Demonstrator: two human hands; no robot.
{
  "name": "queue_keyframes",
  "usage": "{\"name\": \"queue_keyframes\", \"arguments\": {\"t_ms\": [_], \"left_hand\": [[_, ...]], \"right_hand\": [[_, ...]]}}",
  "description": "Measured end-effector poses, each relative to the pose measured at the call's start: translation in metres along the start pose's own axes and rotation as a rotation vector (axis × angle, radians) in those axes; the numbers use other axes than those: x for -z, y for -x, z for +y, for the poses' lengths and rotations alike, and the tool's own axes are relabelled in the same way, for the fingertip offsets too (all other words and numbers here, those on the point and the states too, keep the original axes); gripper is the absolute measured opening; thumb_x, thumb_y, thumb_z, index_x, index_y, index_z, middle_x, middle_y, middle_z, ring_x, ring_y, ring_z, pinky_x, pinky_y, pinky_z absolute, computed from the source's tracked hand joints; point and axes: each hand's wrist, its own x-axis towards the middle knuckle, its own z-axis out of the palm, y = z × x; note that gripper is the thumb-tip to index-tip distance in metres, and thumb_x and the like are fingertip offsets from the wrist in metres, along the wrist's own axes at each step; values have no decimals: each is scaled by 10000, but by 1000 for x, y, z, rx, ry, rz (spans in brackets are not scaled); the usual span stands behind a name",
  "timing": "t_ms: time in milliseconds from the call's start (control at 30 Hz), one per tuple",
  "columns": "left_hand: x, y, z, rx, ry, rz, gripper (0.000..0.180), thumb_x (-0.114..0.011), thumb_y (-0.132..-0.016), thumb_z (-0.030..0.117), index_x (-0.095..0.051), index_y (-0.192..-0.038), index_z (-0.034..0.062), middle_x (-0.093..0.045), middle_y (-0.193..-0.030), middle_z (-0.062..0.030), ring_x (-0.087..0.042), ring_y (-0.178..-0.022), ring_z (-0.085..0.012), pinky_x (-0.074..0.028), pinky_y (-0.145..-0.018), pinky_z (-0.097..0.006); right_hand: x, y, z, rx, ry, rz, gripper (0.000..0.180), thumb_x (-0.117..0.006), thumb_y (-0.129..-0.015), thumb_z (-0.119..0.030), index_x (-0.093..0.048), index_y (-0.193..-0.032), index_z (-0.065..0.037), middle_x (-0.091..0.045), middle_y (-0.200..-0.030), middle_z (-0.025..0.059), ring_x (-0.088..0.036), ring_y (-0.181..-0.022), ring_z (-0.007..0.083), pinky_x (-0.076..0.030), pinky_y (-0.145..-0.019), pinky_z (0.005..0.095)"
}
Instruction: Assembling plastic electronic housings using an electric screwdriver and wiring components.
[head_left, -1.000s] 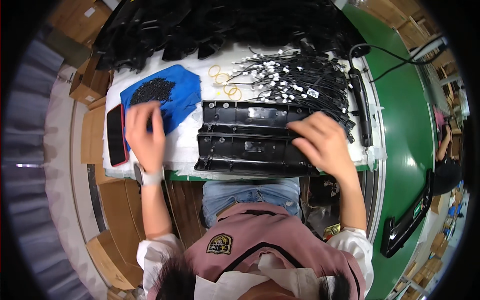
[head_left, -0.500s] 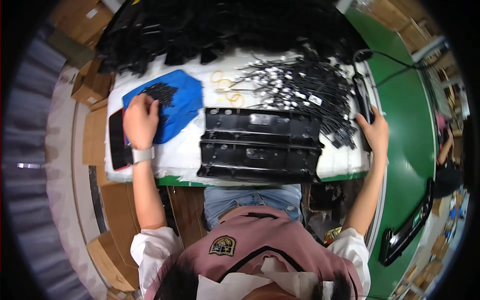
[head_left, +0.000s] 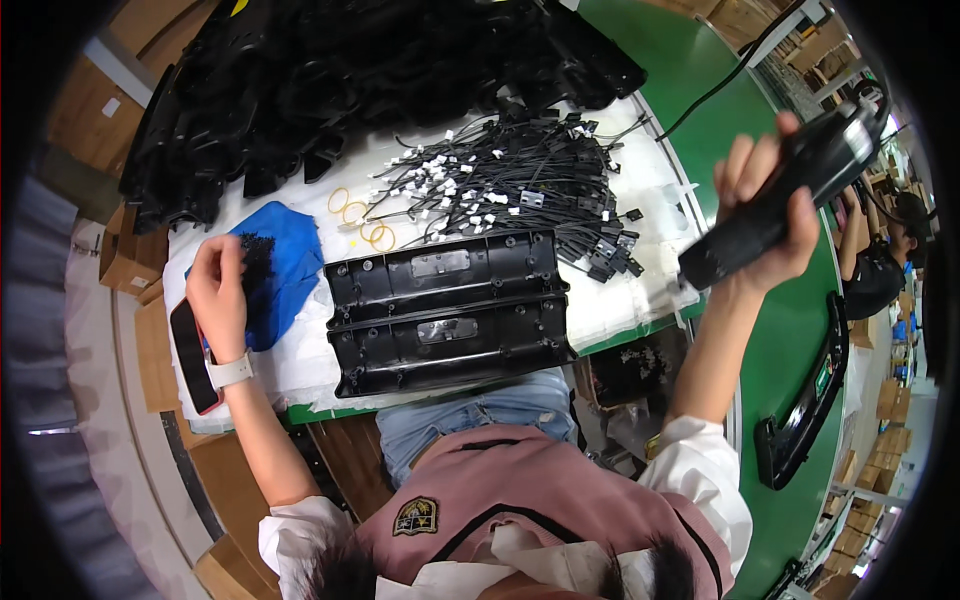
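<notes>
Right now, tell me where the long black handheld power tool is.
In the head view, the long black handheld power tool is at the upper right, lifted in the right hand above the green bench edge, right of the pile of black cables.

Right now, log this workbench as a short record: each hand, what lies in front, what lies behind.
left hand: fingers in a pile of small black parts on a blue cloth
right hand: raised, gripping a black power screwdriver
centre: two long black plastic housings side by side
behind: bundle of black wires with white connectors, yellow rubber bands, heap of black housings
left edge: phone
</notes>
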Motion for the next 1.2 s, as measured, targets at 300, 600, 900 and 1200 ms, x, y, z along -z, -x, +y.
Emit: {"name": "queue_keyframes", "arguments": {"t_ms": [300,600,900,1200], "left_hand": [[-72,5,168,33,881,-729,150,-649,-892,118,-651,-952,-20,-641,-826,-17,-576,-719,-68,-471,-669,-207],[-73,34,208,244,1118,-942,131,-634,-911,115,-628,-970,-2,-653,-900,-43,-602,-772,-84,-497,-694,-215],[-75,36,200,213,1004,-797,162,-671,-886,108,-628,-987,-12,-665,-860,-47,-605,-737,-81,-495,-677,-207],[-70,39,190,226,1030,-737,158,-679,-872,81,-641,-986,-22,-664,-860,-44,-616,-757,-83,-511,-695,-213]], "right_hand": [[-82,-70,-2,-65,-550,-99,424,-552,-909,-212,-487,-1231,56,-603,-788,115,-595,-600,205,-568,-616,382],[-67,-65,17,-101,-771,-101,429,-503,-963,-364,-534,-1128,31,-602,-653,92,-588,-475,195,-561,-536,377],[-69,-55,44,-172,-830,-30,403,-500,-959,-355,-550,-1092,21,-595,-639,82,-579,-466,189,-550,-524,367],[-64,-46,50,-244,-865,-24,379,-497,-955,-347,-566,-1056,12,-589,-624,73,-571,-457,183,-540,-511,356]]}}
